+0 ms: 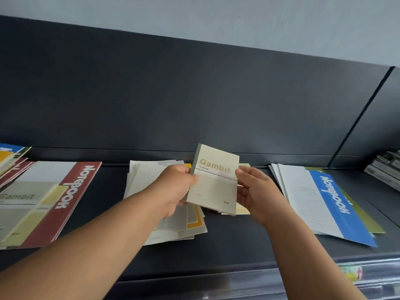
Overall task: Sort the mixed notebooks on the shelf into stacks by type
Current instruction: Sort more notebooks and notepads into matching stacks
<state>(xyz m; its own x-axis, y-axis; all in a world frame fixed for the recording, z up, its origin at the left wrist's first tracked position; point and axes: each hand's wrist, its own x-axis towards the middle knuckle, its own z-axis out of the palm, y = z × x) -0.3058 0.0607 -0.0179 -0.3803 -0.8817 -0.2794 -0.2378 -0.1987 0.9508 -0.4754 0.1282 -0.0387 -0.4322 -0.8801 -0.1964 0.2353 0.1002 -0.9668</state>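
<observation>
Notebook [214,180], small Gambit one, up off shelf [227,241] at centre, over mixed pile [151,176]. My left hand [173,187] pinching left edge, right hand [255,191] gripping right edge. Cover tilted toward me, likely to read type. Red-banded stack [71,202] far left, blue-banded stack [337,204] right: large ones already apart by colour.

The left hand [175,187] and right hand [253,191] hold a cream Gambit notebook [214,182] over a loose pile [149,176] on the dark shelf [238,245], between a red-banded notebook [71,202] and a blue-banded notebook [337,204].
</observation>
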